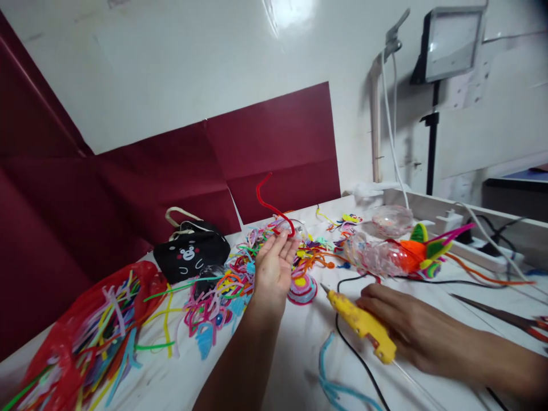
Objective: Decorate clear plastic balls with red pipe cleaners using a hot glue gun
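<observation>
My left hand point(276, 260) is raised over the middle of the table, palm partly up, pinching a bent red pipe cleaner point(268, 202) that sticks up from the fingertips. At the right, my right hand point(398, 319) is closed at a yellow hot glue gun point(362, 322), its nozzle pointing to the upper left; some fingers are hidden and slightly blurred. Beneath the left hand lies a round coiled disc point(303, 290) with a yellow centre and pink edge. A heap of colourful pipe-cleaner pieces point(214, 319) spreads to its left.
A red plastic bag point(47, 342) of pipe cleaners and a black pouch point(192, 251) stand left. A clear bottle point(372, 254) with orange and green decoration lies right. Scissors point(500, 314), a black cable point(359, 357), blue pipe cleaners point(327, 371) and a power strip point(488, 257) are nearby.
</observation>
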